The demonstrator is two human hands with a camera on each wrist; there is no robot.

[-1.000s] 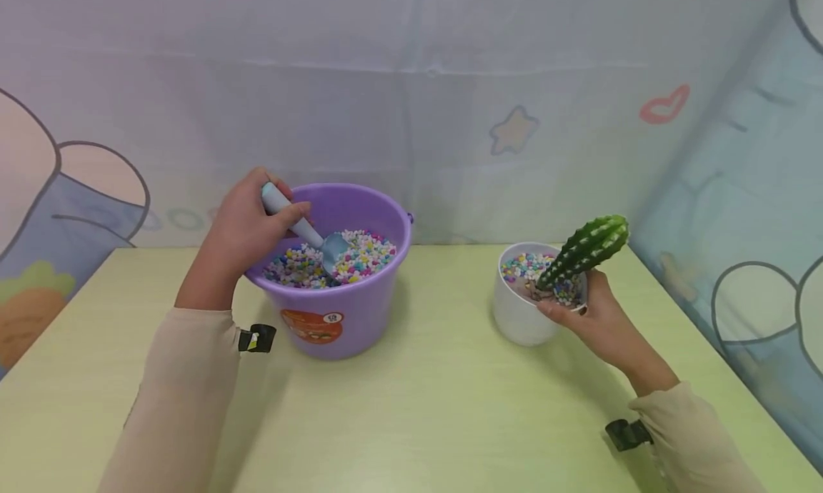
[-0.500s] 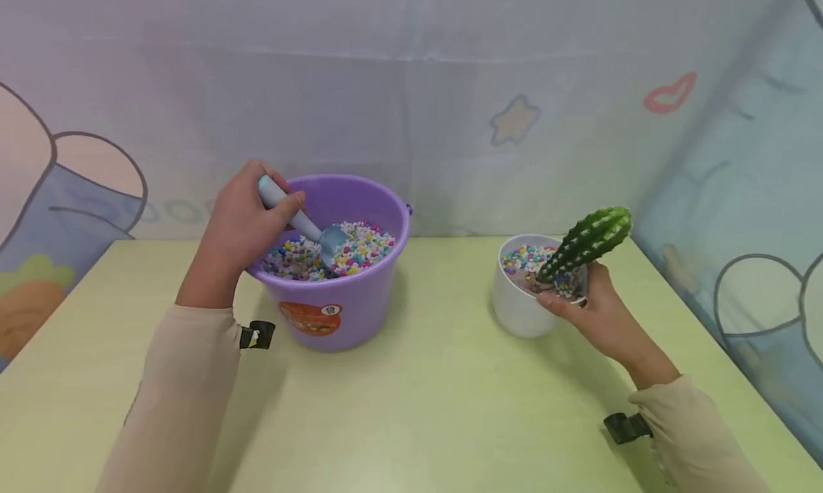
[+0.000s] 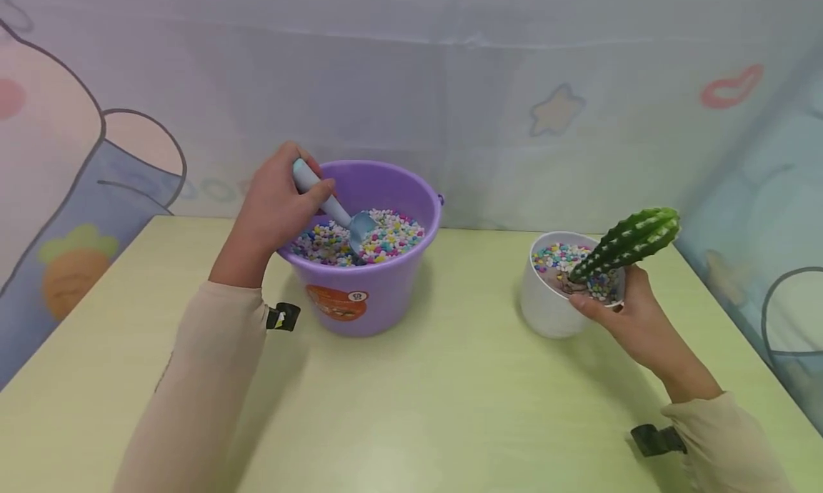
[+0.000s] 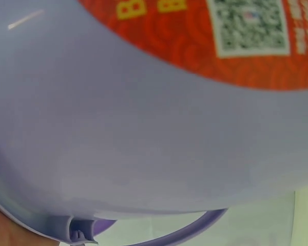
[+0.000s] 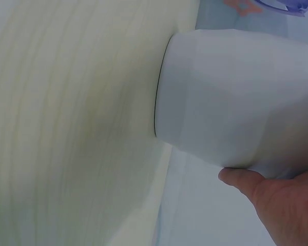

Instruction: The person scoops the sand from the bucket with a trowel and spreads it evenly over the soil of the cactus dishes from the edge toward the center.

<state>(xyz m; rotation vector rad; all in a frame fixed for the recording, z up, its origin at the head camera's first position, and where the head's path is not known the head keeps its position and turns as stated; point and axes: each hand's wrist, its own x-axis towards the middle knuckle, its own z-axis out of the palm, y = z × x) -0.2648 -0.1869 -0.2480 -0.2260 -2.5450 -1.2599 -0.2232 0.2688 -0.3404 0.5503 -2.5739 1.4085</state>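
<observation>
Head view first: over on the left, the person's left hand (image 3: 276, 200) is clamped on the handle of a pale blue plastic scoop (image 3: 336, 210), its blade resting among small multicoloured beads (image 3: 397, 237) inside a round purple plastic bucket (image 3: 392, 289). An orange-red oval sticker (image 3: 337, 304) marks the bucket's near side. Well apart to the right, the right hand (image 3: 643, 325) is clamped on a smooth white round pot (image 3: 551, 309), thumb at the rim. A green, white-spotted cactus (image 3: 626, 243) leans rightward out of that pot, more beads about its base. Bucket and pot both stand on a pale yellow-green counter (image 3: 418, 407), before a cartoon-printed cloth backdrop (image 3: 360, 86).
</observation>
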